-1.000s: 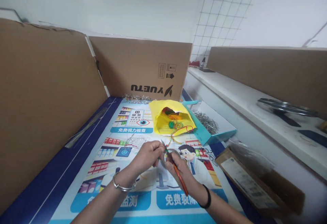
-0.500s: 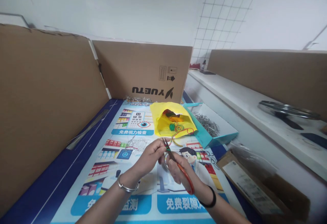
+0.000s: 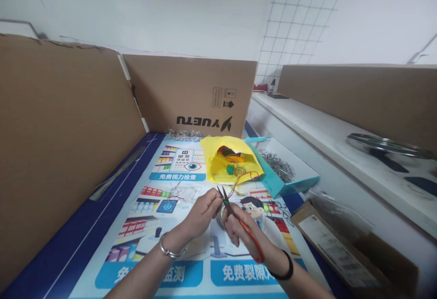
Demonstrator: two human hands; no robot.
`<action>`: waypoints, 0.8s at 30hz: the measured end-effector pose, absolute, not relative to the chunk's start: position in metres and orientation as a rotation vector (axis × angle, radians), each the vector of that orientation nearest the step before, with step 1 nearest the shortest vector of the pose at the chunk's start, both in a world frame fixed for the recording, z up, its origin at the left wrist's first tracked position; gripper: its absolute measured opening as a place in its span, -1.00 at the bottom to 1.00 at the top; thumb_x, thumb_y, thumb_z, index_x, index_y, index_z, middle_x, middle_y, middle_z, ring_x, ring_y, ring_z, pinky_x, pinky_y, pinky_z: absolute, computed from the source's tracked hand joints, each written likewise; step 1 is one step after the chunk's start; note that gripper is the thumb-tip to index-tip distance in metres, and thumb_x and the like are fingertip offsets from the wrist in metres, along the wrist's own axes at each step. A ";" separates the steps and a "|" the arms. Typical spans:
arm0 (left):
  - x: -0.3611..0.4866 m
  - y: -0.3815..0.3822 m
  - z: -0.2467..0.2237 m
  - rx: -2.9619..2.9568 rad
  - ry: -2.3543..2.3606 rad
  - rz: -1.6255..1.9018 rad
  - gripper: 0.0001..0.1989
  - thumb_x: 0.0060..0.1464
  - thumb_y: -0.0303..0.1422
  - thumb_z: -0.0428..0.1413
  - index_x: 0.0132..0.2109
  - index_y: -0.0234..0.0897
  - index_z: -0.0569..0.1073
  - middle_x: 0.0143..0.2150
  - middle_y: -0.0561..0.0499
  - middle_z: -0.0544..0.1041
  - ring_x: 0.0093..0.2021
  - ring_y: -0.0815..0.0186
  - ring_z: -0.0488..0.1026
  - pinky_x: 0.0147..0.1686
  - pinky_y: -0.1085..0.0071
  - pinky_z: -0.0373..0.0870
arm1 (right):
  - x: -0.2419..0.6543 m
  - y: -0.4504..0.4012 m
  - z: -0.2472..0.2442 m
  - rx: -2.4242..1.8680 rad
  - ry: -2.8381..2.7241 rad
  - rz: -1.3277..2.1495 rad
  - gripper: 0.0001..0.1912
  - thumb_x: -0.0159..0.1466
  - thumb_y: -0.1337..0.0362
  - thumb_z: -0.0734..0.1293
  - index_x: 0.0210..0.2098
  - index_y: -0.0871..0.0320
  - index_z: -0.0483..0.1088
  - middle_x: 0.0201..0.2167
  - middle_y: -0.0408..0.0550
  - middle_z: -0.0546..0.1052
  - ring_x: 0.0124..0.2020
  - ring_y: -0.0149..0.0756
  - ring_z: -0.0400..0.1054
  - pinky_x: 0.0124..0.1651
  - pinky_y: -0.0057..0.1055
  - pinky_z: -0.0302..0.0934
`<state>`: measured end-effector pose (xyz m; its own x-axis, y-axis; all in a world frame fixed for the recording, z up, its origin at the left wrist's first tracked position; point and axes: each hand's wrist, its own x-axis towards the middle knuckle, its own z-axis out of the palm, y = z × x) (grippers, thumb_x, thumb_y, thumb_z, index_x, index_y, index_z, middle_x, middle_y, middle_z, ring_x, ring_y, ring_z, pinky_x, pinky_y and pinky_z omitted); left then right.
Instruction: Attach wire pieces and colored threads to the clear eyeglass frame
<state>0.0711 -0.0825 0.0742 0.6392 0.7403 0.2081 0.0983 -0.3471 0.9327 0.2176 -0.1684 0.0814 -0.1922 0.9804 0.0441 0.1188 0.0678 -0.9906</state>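
Note:
Red-orange-handled scissors (image 3: 252, 236) are gripped in my right hand (image 3: 235, 227), blades pointing away from me and slightly parted. Close beside the blades, my left hand (image 3: 205, 208) is closed in a pinch at the coloured string (image 3: 235, 186). Red and green strands of it run from the fingertips up to a yellow bag (image 3: 213, 153). Green and orange string lies bunched in the bag's open mouth. A bit of green shows between the scissor blades. What else the left fingers hold is hidden.
Right of the bag, a teal-edged box (image 3: 293, 187) holds a pile of metal wire pieces (image 3: 277, 164). Thin wire (image 3: 184, 192) lies left on the printed mat. An opened cardboard box (image 3: 341, 249) sits at the lower right. Cardboard panels (image 3: 191, 89) stand behind and left.
The scissor blades have parted a little more, and their tips sit slightly lower. My left fingertips have shifted slightly at the string. The bag and boxes stay in place.

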 end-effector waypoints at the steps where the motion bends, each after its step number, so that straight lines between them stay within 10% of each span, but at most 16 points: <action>1: 0.071 -0.083 0.073 1.831 0.673 0.785 -0.68 0.23 -0.16 -0.15 -0.41 -0.25 0.22 -0.53 0.12 0.26 -0.50 0.40 0.18 -0.42 0.47 0.13 | 0.218 -0.169 0.085 -1.150 -1.484 1.241 -0.62 0.30 -0.07 0.09 -0.33 0.12 0.22 -0.57 -0.23 0.20 -0.63 -0.48 0.06 -0.59 -0.47 0.03; 24: 0.075 -0.083 0.060 2.107 0.674 0.864 -0.74 0.17 -0.25 -0.07 -0.41 -0.22 0.38 -0.45 0.00 0.38 -0.40 0.29 0.27 -0.35 0.40 0.13 | 0.221 -0.167 0.090 -1.183 -1.414 1.284 -0.59 0.26 -0.14 0.11 -0.41 0.08 0.16 -0.66 -0.27 0.16 -0.68 -0.47 0.01 -0.62 -0.43 -0.07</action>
<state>0.0751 -0.0834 0.0603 0.6336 0.6857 0.3583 0.1807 -0.5815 0.7933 0.2207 -0.1672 0.0898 -0.1747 0.9846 0.0020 0.0931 0.0186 -0.9955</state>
